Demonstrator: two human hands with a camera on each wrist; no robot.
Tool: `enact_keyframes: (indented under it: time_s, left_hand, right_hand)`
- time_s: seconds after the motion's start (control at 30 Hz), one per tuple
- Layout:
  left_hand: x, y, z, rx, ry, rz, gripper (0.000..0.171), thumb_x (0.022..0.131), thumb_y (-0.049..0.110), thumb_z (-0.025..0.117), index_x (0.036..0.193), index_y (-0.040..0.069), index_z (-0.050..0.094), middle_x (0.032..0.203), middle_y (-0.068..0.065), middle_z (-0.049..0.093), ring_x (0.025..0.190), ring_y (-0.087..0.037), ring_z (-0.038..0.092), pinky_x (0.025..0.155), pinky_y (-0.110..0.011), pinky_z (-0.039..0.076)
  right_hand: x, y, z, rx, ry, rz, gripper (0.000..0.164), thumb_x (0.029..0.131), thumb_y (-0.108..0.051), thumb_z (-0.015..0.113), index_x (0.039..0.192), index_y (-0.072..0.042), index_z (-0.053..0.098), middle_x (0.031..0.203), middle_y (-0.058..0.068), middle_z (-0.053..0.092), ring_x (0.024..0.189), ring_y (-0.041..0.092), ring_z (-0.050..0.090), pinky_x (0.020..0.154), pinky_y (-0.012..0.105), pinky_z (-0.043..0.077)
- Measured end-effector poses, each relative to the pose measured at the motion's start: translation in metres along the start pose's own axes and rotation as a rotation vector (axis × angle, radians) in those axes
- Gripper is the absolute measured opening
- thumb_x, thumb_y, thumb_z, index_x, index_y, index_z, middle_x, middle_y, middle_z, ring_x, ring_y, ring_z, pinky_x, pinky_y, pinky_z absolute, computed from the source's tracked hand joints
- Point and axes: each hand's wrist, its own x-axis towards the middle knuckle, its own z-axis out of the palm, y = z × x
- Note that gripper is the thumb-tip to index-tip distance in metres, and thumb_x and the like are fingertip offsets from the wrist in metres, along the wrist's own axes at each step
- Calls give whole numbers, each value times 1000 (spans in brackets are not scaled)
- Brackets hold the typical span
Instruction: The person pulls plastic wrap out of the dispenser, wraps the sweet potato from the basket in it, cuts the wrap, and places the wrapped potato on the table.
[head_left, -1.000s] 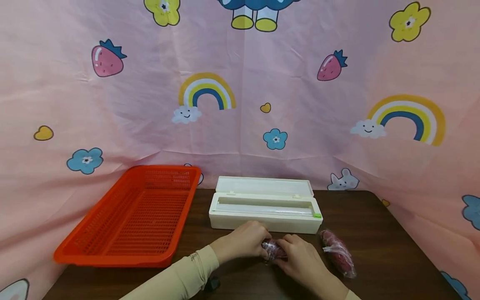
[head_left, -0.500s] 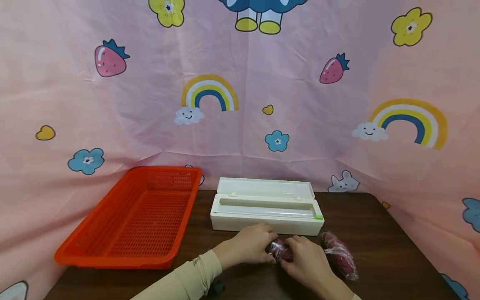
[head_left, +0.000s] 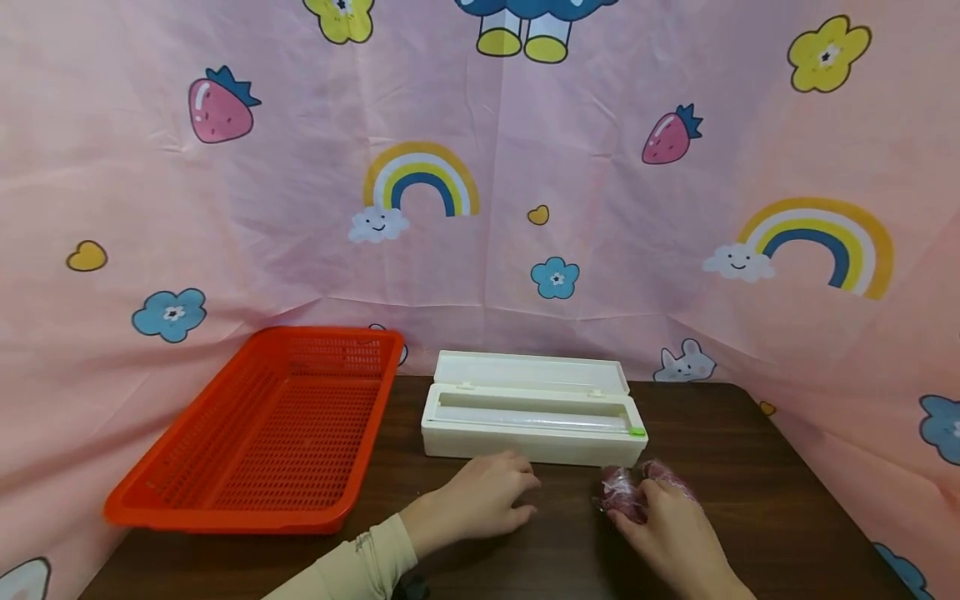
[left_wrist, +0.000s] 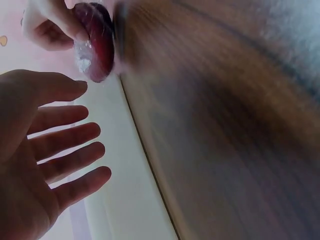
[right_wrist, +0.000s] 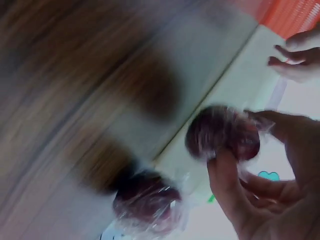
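My right hand pinches a dark red, oblong sweet potato wrapped in clear film, between thumb and fingers. In the right wrist view the film bunches at the end of this held sweet potato. A second film-wrapped sweet potato lies on the table at the right, partly hidden behind the right hand in the head view. My left hand holds nothing and hovers in front of the white box; the left wrist view shows its fingers spread and relaxed.
A white cling-film box with its lid up and a roll inside stands at the back centre. The red plastic basket is at the left of the dark wooden table. Behind hangs a pink printed cloth.
Both hands were on the sweet potato in front of the box. The left hand has let go and stays there; the right has carried it rightward, beside the other one.
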Motion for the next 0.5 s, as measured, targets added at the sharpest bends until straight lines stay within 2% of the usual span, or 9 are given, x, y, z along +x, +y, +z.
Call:
enact_keyframes:
  time_s: [0.13,0.3,0.4,0.5]
  left_hand:
    - [-2,3,1,3,6,20,22,91,35,73,106,20,77,104,10,71,93,-7,62,75,-22,53]
    - [-4,9,2,25,31,58,20,89,35,74,103,21,77,98,11,70,86,-5,61,71,-19,50]
    - [-6,11,2,30,39,58,21,88,35,75,104,21,78,96,11,70,84,-5,60,69,-19,49]
    - [-8,11,3,16,33,45,21,88,34,75,104,20,78,94,10,69,82,-4,59,67,-18,48]
  right_hand:
    - [3,10,2,-94,83,-39,37,73,-31,89,78,-7,61,75,5,59,61,18,55,51,39,46]
    - [4,18,6,-185,107,-10,40,72,-37,89,80,-6,66,93,17,73,75,31,68,53,49,53]
    - [5,21,7,-197,108,2,41,72,-39,89,81,-4,67,98,19,73,81,34,70,56,51,55]
    - [5,23,8,-184,83,13,45,73,-39,88,87,-1,68,102,21,70,79,36,70,58,52,55]
